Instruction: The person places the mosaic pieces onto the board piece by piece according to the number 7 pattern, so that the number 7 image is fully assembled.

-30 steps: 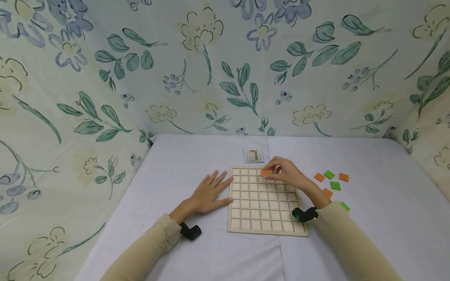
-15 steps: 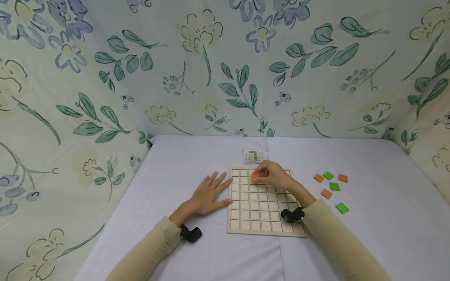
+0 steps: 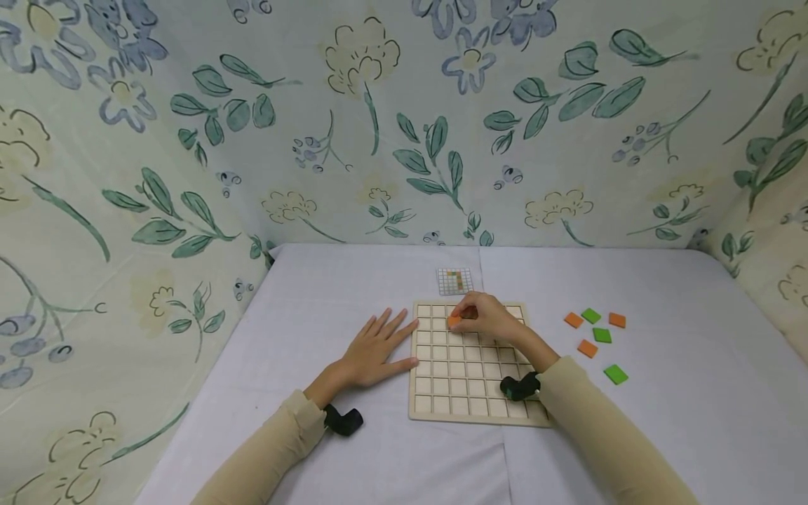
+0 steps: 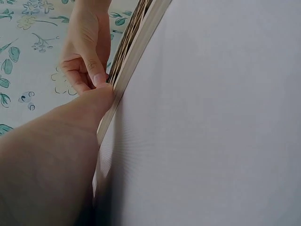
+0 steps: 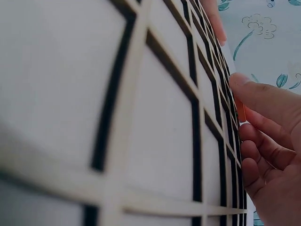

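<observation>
A wooden grid board (image 3: 470,372) lies flat on the white table. My right hand (image 3: 486,317) pinches an orange tile (image 3: 454,321) low over the board's second row, near the far left cells. In the right wrist view the orange tile (image 5: 241,111) shows as a thin edge between thumb and fingers, close to the grid board (image 5: 155,122). My left hand (image 3: 377,347) lies flat on the cloth with straight fingers, its thumb touching the board's left edge. The left wrist view shows that thumb against the board edge (image 4: 136,52).
A small pattern card (image 3: 455,280) lies just behind the board. Loose orange tiles (image 3: 587,348) and green tiles (image 3: 615,374) are scattered on the cloth to the right of the board. Floral fabric walls enclose the table on three sides.
My right hand has carried the orange tile leftward and down over the board's far rows, from about the fourth column to the third. The left hand has stayed put.
</observation>
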`<action>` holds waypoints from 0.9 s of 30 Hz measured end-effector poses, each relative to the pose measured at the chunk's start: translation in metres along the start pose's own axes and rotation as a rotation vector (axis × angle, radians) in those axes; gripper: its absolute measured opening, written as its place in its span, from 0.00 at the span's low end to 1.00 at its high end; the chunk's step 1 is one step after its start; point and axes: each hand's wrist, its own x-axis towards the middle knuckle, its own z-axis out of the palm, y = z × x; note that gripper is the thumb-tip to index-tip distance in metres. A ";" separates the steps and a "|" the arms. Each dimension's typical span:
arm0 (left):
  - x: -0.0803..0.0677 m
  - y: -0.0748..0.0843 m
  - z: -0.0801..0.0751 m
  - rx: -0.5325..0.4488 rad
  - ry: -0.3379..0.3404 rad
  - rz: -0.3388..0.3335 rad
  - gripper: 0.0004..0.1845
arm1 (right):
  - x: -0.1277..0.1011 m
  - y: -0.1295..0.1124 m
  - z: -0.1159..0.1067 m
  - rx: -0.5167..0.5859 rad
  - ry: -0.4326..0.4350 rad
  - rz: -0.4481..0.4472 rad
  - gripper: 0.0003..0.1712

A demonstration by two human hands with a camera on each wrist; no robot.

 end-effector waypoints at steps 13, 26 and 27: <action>0.000 -0.003 0.002 0.022 0.006 0.016 0.44 | 0.000 -0.003 0.002 0.000 0.006 0.052 0.14; 0.000 -0.002 0.005 0.023 0.016 0.010 0.43 | -0.001 0.000 0.001 0.026 0.016 0.066 0.15; 0.000 -0.002 0.004 0.025 0.015 0.008 0.43 | -0.001 0.000 0.001 0.028 0.018 0.062 0.15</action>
